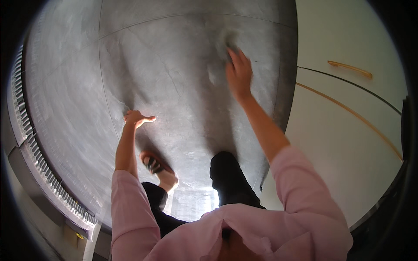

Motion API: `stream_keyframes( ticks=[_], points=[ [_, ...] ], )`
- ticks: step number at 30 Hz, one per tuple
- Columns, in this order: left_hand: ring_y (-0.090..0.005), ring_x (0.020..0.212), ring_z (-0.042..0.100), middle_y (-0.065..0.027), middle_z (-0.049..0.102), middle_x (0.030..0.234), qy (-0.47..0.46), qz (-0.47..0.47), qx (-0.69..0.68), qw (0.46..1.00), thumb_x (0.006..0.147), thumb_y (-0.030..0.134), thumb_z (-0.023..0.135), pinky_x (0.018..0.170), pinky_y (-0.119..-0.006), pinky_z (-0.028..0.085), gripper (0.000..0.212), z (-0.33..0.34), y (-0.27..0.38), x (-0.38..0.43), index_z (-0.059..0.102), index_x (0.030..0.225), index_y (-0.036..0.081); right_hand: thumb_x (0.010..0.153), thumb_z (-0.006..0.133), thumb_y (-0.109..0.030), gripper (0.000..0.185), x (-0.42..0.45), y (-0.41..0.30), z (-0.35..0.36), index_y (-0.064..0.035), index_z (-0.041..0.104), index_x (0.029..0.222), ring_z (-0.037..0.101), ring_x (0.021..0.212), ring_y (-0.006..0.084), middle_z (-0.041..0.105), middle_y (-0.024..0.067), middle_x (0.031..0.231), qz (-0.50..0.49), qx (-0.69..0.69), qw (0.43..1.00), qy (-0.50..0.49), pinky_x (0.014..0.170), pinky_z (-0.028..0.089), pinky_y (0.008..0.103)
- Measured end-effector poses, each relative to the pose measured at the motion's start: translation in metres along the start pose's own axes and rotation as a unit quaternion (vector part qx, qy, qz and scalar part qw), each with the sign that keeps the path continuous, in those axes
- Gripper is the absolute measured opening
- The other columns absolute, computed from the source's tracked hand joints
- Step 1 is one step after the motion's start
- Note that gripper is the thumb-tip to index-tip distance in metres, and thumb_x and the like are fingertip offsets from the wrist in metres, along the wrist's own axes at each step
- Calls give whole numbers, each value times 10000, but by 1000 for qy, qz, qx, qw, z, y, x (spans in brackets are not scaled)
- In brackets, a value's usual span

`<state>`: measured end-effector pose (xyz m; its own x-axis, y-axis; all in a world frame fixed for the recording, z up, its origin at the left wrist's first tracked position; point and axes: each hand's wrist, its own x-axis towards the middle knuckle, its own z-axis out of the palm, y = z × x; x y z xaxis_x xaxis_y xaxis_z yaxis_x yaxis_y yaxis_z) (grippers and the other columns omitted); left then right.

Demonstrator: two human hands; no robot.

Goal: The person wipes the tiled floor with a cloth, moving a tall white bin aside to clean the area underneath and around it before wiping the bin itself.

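My left hand (138, 118) is over the grey tiled floor (183, 84), its thumb stretched out to the side and nothing visible in it. Farther forward and to the right, my right hand (240, 70) reaches down with its fingers bent. A dark patch shows beside and under those fingertips; blur hides whether it is a thing in the hand or a shadow. I cannot tell whether either hand touches the floor. Below my left hand is my foot in a dark-strapped sandal (153, 164). My bent leg in black trousers (228, 176) is at the centre.
On the right stands a white cabinet front (339, 130) with a gold-coloured handle (350, 69) and a gold strip (356, 117). A dark border (285, 65) runs along its base. A ribbed pale strip (45, 169) curves along the left edge. Bright light falls behind my legs.
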<state>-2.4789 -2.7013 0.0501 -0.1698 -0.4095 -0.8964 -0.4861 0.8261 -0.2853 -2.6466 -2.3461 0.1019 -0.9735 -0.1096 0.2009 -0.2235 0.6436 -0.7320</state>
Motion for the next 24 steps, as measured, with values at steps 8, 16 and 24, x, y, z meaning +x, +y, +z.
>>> stream_keyframes(
  ticks=[8,16,24],
  points=[
    [-408,1272,331,-347,253,1381,223,79,6,972,729,694,543,1036,-424,309,1090,-43,-41,40,192,1352,-129,884,461,-292,529,-306,108,-104,-36,385,1341,227,1324,380,319,227,1395,468,-307,825,-73,1092,172,449],
    [-445,1356,62,-320,33,1449,396,-37,-192,897,820,736,273,1070,-540,157,997,-108,-14,124,57,1418,-32,899,415,-297,557,-84,107,36,8,328,1357,68,1394,331,155,204,1485,374,-380,846,22,1127,59,440],
    [-428,1367,36,-328,36,1450,534,-22,-184,825,882,666,188,1078,-521,97,909,-85,47,89,87,1414,-64,754,404,25,635,136,99,51,-88,369,1377,245,1360,233,248,123,1472,257,176,922,232,1112,195,307]
  ],
)
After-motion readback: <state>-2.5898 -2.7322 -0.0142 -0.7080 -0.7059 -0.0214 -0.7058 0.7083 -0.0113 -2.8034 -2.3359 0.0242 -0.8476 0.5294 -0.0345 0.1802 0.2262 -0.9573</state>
